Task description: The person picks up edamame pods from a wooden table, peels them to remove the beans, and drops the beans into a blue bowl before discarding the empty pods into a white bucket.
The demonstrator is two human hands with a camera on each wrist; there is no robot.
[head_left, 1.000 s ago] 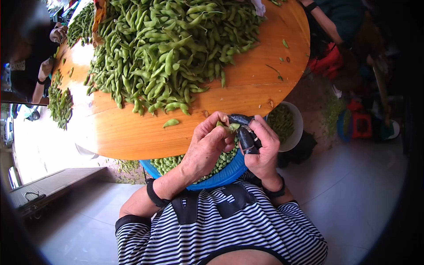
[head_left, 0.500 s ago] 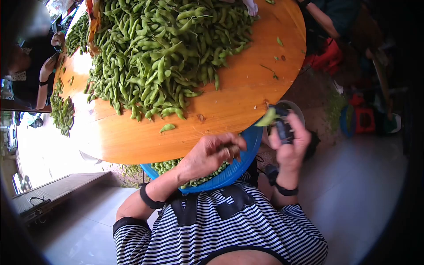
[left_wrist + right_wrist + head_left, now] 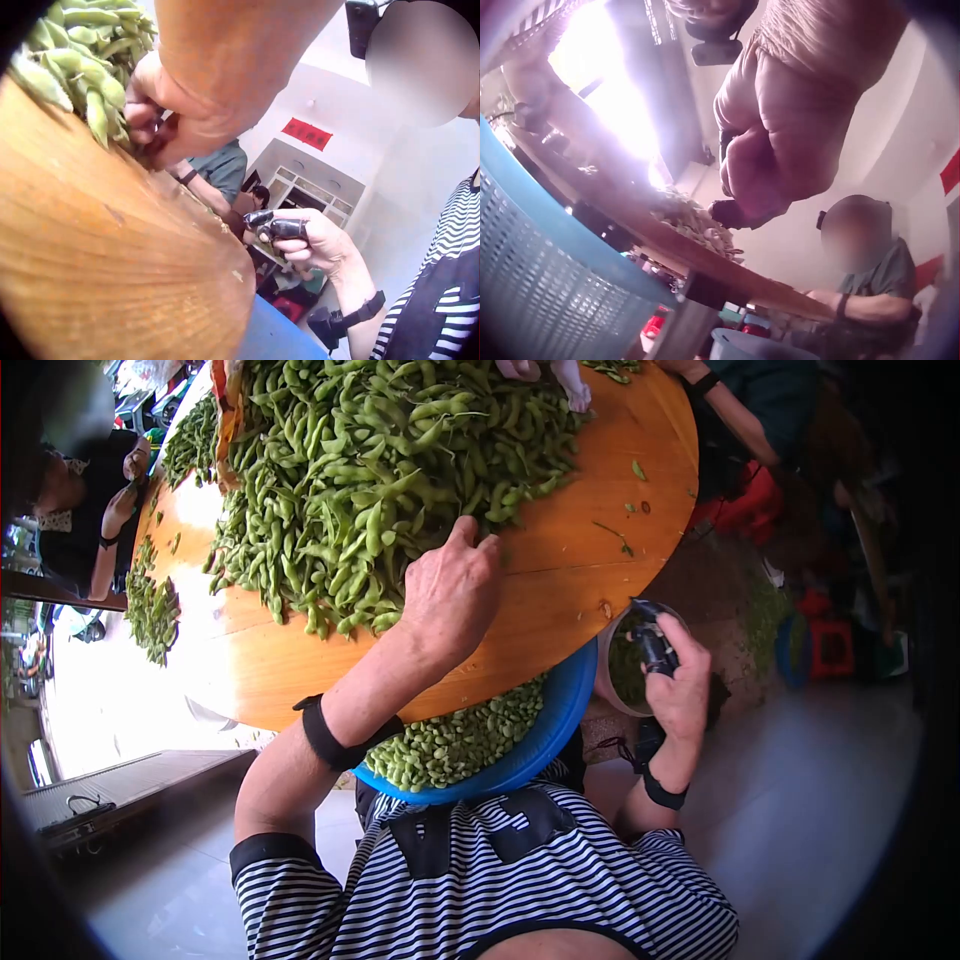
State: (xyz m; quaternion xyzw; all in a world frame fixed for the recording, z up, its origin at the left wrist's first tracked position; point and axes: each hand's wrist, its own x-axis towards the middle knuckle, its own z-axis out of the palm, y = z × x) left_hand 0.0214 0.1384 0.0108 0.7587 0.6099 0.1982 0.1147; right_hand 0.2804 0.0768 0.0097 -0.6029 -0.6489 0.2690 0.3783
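Observation:
Green soybean pods (image 3: 350,490) lie in a big pile on the round wooden table (image 3: 560,600). My left hand (image 3: 450,595) reaches to the pile's near right edge, its fingers bent down among the pods. Whether a pod is between its fingertips I cannot tell. In the left wrist view those curled fingers (image 3: 142,120) are right against the pods. My right hand (image 3: 680,690) hovers right of the table, loosely curled, nothing seen in it. Black coverings wrap its thumb and index finger. Shelled beans (image 3: 450,745) fill a blue basin (image 3: 577,705) at my lap.
A pale bucket (image 3: 603,685) with green scraps stands beneath my right hand. Smaller pod heaps (image 3: 152,610) lie along the table's left side. One person (image 3: 75,510) sits at left, another person's arm (image 3: 740,415) is at upper right. A low bench (image 3: 130,785) stands left.
Both hands worked together on a pod over the basin, then parted. The right hand carried green husk toward the bucket and now shows none. The left hand moved up and forward to the pile.

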